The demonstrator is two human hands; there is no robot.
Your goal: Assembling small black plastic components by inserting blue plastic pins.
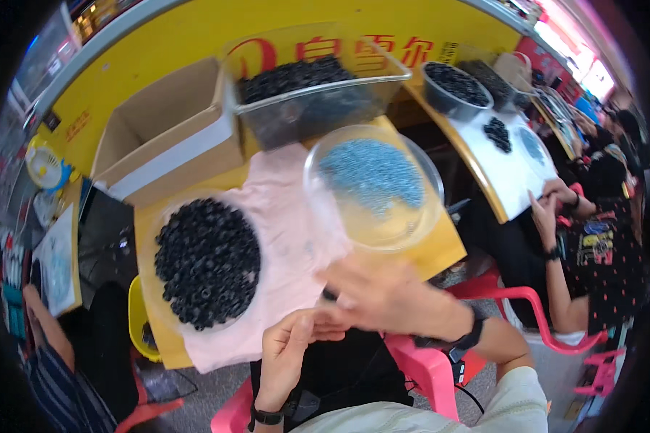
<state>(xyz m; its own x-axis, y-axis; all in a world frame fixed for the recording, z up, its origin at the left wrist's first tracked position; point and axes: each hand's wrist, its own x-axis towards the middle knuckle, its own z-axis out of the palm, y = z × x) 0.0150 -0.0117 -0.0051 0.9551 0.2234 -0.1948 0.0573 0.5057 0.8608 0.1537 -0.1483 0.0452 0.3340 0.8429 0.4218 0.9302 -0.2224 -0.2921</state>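
Note:
My left hand is raised at the near edge of the table, fingers curled, its fingertips meeting my right hand. The right hand is blurred by motion and wears a dark wristband. A small dark spot shows just above where the hands meet; what it is cannot be made out. The hands hover over a pink cloth on the yellow table. To their upper left a clear bowl holds black ring-shaped parts. Straight beyond them a second clear bowl holds small blue parts.
A clear bin of black parts and an open cardboard box stand at the back. On the right a person sits at another table with a white sheet and a dark bowl. Pink chairs stand below.

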